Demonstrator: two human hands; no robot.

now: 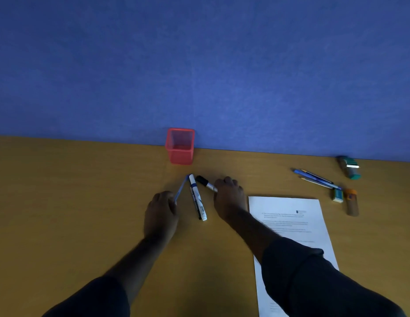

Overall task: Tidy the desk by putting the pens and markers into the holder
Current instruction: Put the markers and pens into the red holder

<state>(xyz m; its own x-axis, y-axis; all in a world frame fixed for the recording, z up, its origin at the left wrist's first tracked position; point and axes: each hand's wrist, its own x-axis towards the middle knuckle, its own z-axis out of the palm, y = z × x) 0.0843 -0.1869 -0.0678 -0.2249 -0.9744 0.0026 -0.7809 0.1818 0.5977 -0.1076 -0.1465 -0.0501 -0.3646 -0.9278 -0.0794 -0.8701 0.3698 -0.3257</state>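
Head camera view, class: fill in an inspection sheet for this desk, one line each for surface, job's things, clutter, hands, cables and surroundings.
Surface: wooden desk, flat, dimly lit.
Job's things: red mesh holder at the back edge, looks empty; white marker lying between the hands; blue pen at the left hand; black-capped marker at the right hand; loose pens and pencils far right.
Clutter: printed sheet under the right forearm; eraser; orange-capped tube; green-and-grey item, too blurred to name.
Hands: left hand closed on the blue pen; right hand closed on the black-capped marker.
Cables: nothing seen.
Surroundings: blue partition wall behind the desk.
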